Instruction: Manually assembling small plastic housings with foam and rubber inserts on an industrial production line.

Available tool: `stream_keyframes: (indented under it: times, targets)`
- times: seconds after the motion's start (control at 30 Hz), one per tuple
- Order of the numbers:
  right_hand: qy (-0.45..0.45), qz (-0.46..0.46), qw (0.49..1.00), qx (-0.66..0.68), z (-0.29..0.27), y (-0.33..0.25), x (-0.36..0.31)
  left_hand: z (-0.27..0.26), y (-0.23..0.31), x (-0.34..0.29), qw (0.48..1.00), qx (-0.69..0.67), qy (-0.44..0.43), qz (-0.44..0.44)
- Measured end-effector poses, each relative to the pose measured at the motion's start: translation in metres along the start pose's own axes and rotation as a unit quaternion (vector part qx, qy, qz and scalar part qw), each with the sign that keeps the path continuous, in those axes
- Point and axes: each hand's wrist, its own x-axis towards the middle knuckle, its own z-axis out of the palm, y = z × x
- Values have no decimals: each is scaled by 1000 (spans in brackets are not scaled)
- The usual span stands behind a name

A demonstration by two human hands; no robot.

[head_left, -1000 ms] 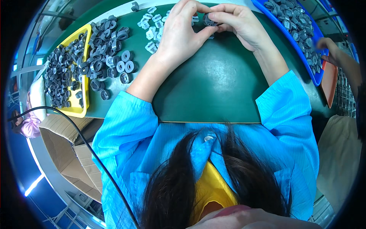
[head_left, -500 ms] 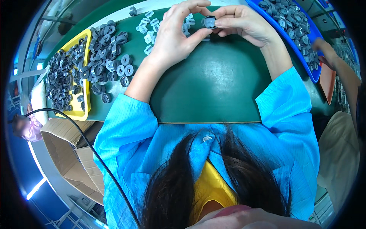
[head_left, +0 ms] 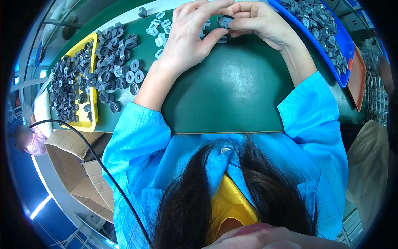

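Note:
Above the far part of the green table, a small dark grey plastic part (head_left: 225, 22) with a lighter grey inner face is held between my hands. My right hand (head_left: 263, 25) pinches its right side with thumb and fingers. My left hand (head_left: 188, 41) curves round it from the left, its thumb at the lower edge and its long fingers reaching over the top. The left fingertips are partly hidden behind the right fingers. Several small translucent white plastic pieces (head_left: 159, 41) lie beside and behind my left hand.
A heap of dark grey ring-shaped parts (head_left: 107, 76) lies on the green table (head_left: 232, 95) at left, beside a full yellow tray (head_left: 94, 106). A blue tray (head_left: 342, 81) of grey parts and an orange tray (head_left: 357, 83) stand at right. A cardboard box (head_left: 68, 166) sits lower left.
The grey part has turned between my fingers, and my left thumb has drawn back slightly toward its edge. At the right, another person's hand has moved away from the blue tray.

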Motion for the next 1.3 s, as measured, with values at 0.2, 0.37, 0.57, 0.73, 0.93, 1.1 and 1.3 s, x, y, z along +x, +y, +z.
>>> stream_keyframes:
  times: [0.2, 0.37, 0.57, 0.73, 0.93, 1.1, 1.3]
  targets:
    - [37, -26, 994, -103, 13, 8, 1, -4, -1, 4, 994, 34, -63, 78]
    - [91, -5, 975, 203, 24, -2, 5, 4, -4, -1, 998, 17, 48, 20]
    - [-67, -21, 963, 262, 5, 17, 3, 6, 4, -7, 997, 6, 80, -10]
    - [-94, 16, 972, 217, 0, 14, -1, 23, 9, -3, 997, -53, 51, 32]
    - [311, -57, 920, -233, -97, -14, -46, -59, -37, 17, 984, 102, -35, -140]
    - [536, -48, 715, -447, -166, -7, -82, -109, -127, -16, 956, 198, -61, -210]
    - [351, -167, 885, -255, -93, -4, -43, -91, -164, -32, 970, 129, -74, -191]
